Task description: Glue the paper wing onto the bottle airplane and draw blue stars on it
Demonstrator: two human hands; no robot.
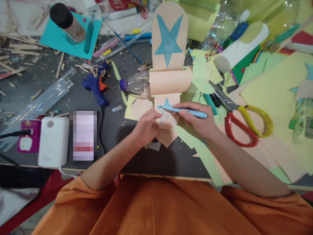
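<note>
The bottle (138, 81) lies sideways in peach paper (170, 81), purple cap (123, 85) toward the table's (146, 164) left edge. Its far star (168, 42) is filled blue; the near star (168, 118) — mostly outline — sits under the pen (197, 113).

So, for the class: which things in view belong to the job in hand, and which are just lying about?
In use:
- blue marker, in the right hand
- paper flap with a star outline, held by the left hand

Apparently just lying about:
- glue gun
- red-and-yellow scissors
- phone
- white paper tube
</note>
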